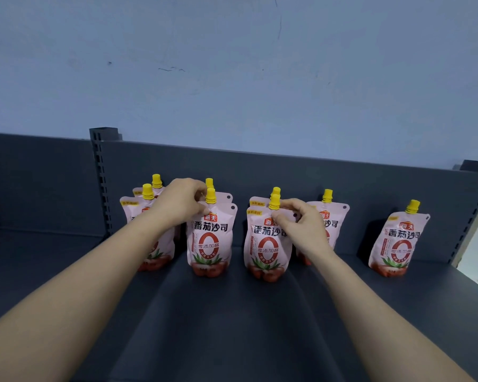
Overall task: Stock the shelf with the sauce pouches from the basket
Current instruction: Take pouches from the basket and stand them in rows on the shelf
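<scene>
- pouches stand upright on the shelf (232,312), spouts up.
- our left hand (181,201) pinches the second stack's front pouch (211,241) at its neck.
- our right hand (297,220) pinches the third stack's front pouch (265,252) likewise.

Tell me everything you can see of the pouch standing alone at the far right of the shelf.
The pale pink sauce pouch with the yellow screw cap stands on the dark grey metal shelf, leaning slightly left, label forward. It shows red Chinese lettering, a red ring and tomatoes at the base. Glossy soft plastic, cap on. Neither hand touches it; it stands apart from the others.
</scene>
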A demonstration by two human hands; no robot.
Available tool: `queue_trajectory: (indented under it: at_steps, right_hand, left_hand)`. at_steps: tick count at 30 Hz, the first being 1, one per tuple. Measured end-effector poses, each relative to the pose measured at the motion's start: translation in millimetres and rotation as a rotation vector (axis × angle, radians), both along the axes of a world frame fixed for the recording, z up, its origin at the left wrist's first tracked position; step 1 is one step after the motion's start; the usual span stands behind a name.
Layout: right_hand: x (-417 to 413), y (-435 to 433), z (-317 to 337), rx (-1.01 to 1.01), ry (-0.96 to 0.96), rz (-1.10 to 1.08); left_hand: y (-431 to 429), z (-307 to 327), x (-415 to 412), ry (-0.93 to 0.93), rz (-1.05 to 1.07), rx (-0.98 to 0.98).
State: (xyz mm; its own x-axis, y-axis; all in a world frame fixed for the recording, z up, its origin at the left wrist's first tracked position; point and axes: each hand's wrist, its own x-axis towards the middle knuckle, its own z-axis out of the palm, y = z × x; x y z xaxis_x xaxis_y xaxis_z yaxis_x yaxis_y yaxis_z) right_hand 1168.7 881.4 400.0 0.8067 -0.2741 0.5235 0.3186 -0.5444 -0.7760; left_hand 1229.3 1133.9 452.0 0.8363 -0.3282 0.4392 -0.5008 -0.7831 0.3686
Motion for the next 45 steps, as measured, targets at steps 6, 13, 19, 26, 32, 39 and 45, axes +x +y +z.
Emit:
queue_trajectory:
  at_steps: [6, 13, 19, 26, 32, 39, 45]
  right_hand:
    - [5.5, 6.7, 16.0, -0.064, -0.018, -0.097]
    - [6.9, 6.8, 19.8, -0.129, -0.027, -0.155]
    - [6.2, 8.4, 18.0, -0.124, -0.024, -0.138]
    - [-1.8, 14.4, 16.7, -0.315, -0.043, -0.222]
    - [-16.3, 38.8, 27.9, -0.482, -0.241, -0.348]
    - [-44.9, 108.8, 35.0, -0.594, -0.332, -0.062]
    - [-75.5, 187.8, 21.2, -0.708, -0.278, 0.237]
  left_hand:
    - [-9.6, 12.8, -3.9, 0.032, 0.011, -0.054]
    - [-10.0, 11.5, 0.1, 0.004, 0.051, -0.008]
    - [-8.4, 10.4, 2.1, -0.006, 0.051, 0.0]
    - [-7.9, 10.6, -5.8, -0.024, 0.054, 0.059]
    - [7.9, 17.8, -32.5, -0.223, 0.123, 0.239]
    - [60.9, 15.9, -91.3, -0.39, 0.349, 0.431]
    - [135.0, -4.5, -155.9, -0.316, 0.561, 0.537]
